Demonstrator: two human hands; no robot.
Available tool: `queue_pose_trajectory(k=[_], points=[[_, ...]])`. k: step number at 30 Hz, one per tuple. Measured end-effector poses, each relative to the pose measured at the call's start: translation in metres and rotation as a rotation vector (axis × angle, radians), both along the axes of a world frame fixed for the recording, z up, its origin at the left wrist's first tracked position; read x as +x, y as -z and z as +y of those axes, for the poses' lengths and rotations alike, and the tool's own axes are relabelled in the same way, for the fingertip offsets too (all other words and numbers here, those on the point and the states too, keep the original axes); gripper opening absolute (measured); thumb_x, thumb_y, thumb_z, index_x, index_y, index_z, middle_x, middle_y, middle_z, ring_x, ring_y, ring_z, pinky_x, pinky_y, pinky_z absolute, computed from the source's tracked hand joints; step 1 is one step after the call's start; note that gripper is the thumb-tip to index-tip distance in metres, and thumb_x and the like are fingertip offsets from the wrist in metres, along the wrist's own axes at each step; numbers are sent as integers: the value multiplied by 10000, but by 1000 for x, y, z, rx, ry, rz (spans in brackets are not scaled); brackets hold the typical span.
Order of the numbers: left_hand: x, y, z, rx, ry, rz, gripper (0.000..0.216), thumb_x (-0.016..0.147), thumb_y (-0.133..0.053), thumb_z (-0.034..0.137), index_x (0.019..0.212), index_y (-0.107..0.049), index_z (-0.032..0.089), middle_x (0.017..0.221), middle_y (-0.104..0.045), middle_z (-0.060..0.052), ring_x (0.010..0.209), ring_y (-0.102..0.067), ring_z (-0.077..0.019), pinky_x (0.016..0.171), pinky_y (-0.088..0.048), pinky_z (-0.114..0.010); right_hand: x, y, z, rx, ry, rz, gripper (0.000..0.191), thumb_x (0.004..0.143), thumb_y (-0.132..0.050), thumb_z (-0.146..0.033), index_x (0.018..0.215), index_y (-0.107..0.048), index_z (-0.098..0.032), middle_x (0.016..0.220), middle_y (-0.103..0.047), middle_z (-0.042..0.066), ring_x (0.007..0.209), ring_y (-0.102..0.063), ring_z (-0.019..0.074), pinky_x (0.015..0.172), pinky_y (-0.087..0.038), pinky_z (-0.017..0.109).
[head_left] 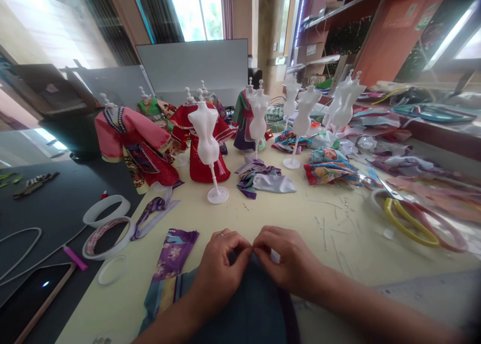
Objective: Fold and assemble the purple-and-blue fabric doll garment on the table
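- Fingers (251,247): the tips of both hands are drawn together, pinching at the upper edge of the cloth; whatever lies between them is too small to tell, perhaps a fold or a fine thread.
- Left hand (220,269): curled, thumb side up, resting on the cloth's left side.
- Right hand (287,259): mirrors the left, its fingertips almost meeting the left's.
- Soft dark blue cloth (244,309): lies in front of the person, under both hands, at the near edge of the bench, a purple band along its right side.
- Work in hand, as judged: fine finger work at that edge of the cloth. The pinch calls for a steady hold with both hands close together.
- Beside the left forearm: a purple floral fabric strip (175,254) over a teal striped fabric piece (165,296).
- Right of the hands: a scatter of small pale beads (325,234) on the cream bench (285,219), then a yellow plastic loop (409,224).
- Left edge of the bench: white adhesive tape rolls (107,239).
- Far side: white plastic dress forms, one (203,133) standing bare before a red doll dress (206,166), and a pink embroidered doll jacket (131,143); folded printed fabric scraps (330,168) lie among them.
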State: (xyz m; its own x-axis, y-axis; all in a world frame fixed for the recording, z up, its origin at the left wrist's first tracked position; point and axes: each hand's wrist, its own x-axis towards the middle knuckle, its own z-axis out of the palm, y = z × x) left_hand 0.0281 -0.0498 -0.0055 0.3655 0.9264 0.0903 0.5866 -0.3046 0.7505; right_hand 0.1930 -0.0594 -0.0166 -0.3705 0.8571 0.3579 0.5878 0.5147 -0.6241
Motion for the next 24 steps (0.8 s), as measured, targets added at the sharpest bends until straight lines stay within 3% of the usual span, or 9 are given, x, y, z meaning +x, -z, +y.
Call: queue_pose_trajectory(k=[5,9,14,24], points=[[3,5,-3,136,11,72,164,798,-476,171,657,-558,190,664,-553,-18,721,-506,-181,686,-381,-298,-2,4,2,6,11,-26,140,705,-484,-77,627,-557,-167,614,-519,2,565,-452,109,531,-337,229],[4,1,-4,24,-16,-10,156,782,-484,168,640,-545,187,657,-557,-11,705,-523,-174,681,-390,-287,-4,4,5,-127,61,114,143,648,-484,-49,597,-547,-168,591,-534,-13,552,-465,100,529,-355,217],[3,-3,-3,-93,-55,-57,165,809,-483,234,690,-586,185,714,-601,-23,745,-553,-186,695,-401,-288,-5,1,8,-338,107,238,131,711,-502,-104,629,-586,-161,596,-592,-6,574,-523,111,527,-382,213],[3,-3,0,-96,-68,-18,144,790,-507,242,708,-613,187,738,-623,-30,782,-564,-201,743,-406,-301,-2,4,7,-236,80,191,127,751,-517,-117,658,-590,-164,626,-602,2,584,-535,117,553,-398,228]])
